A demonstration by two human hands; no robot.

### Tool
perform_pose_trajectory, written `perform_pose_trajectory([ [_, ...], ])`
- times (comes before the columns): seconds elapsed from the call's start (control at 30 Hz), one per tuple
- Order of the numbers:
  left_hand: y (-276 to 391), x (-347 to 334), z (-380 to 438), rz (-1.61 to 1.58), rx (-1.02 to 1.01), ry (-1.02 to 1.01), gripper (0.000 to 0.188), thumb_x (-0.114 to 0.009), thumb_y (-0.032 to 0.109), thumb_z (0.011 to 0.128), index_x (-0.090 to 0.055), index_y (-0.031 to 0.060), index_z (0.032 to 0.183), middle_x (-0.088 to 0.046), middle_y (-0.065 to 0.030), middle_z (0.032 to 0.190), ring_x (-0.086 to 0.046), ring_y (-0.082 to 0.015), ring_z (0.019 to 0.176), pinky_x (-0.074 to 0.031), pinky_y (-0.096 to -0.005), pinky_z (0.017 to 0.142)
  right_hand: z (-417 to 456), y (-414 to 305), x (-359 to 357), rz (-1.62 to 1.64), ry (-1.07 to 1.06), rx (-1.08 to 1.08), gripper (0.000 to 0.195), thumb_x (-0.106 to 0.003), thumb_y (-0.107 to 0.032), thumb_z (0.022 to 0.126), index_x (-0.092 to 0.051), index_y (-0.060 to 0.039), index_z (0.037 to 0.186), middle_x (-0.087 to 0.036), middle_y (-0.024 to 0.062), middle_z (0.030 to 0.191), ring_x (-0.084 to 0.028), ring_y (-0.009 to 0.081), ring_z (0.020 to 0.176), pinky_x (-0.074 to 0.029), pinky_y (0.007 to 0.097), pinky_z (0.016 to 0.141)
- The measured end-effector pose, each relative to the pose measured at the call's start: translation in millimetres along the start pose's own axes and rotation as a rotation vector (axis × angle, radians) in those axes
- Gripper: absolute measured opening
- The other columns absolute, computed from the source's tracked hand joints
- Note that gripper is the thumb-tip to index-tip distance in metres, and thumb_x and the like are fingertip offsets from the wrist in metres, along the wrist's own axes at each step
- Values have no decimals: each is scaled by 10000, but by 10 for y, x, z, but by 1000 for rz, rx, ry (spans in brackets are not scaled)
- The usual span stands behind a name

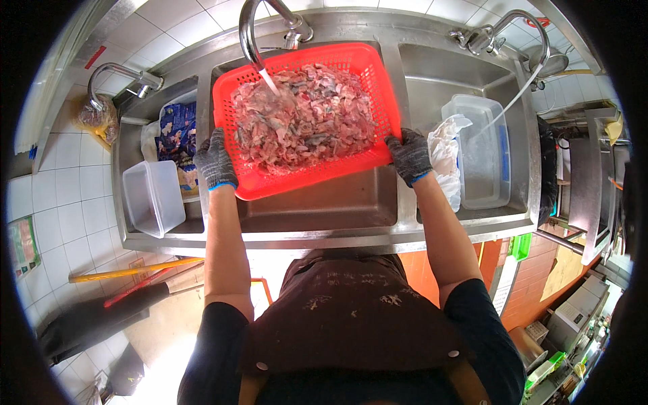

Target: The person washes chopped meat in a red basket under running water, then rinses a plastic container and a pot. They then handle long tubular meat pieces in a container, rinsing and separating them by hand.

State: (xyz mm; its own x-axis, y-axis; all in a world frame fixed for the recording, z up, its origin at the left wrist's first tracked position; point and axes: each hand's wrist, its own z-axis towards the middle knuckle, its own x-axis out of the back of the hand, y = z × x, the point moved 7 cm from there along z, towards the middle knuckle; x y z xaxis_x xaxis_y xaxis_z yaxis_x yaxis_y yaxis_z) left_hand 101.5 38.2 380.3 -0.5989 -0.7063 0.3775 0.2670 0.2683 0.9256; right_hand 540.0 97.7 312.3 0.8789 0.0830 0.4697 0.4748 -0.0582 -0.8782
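Note:
A red perforated plastic basket (382, 101) is tilted over the middle basin of a stainless steel sink (324, 202), its right side farther from me than its left front corner. Cut pieces of raw meat or fish (304, 121) cover its bottom. Water runs onto them from a chrome gooseneck faucet (248, 35). My left hand (216, 159), in a dark grey knit glove with a blue cuff, grips the basket's left rim. On the right rim my right hand (411, 156), gloved alike, has its thumb over the edge. Fingers beneath the rim are hidden.
The right basin holds a clear plastic tub (483, 152) under a second running faucet (521, 20), beside a crumpled white plastic bag (445, 152). In the left basin are a translucent container (154, 197) and a blue printed bag (177, 131). A third faucet (121, 76) stands there.

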Motion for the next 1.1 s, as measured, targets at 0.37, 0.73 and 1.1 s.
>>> perform_pose_trajectory([
  [0.37,-232,35,-64,-231,-37,116,332,-702,265,832,-687,-63,879,-666,-67,779,-544,-143,665,-454,-317,612,96,146,-97,67,14,43,199,-642,-156,815,-662,23,897,-647,190,716,-611,248,624,-488,369,627],
  [0.73,-564,-8,-23,-420,254,47,302,-671,248,855,-672,-40,765,-646,-59,731,-527,-146,609,-453,-330,583,35,-486,212,-135,93,80,202,-614,-163,816,-656,21,886,-648,237,768,-647,357,717,-497,407,647],
  [1.1,-228,-142,117,-320,123,-142,352,-642,258,848,-623,-76,738,-590,-119,621,-470,-196,578,-426,-387,594,-14,-267,351,-247,281,89,216,-628,-156,820,-674,34,911,-676,212,768,-671,286,685,-519,363,652],
])
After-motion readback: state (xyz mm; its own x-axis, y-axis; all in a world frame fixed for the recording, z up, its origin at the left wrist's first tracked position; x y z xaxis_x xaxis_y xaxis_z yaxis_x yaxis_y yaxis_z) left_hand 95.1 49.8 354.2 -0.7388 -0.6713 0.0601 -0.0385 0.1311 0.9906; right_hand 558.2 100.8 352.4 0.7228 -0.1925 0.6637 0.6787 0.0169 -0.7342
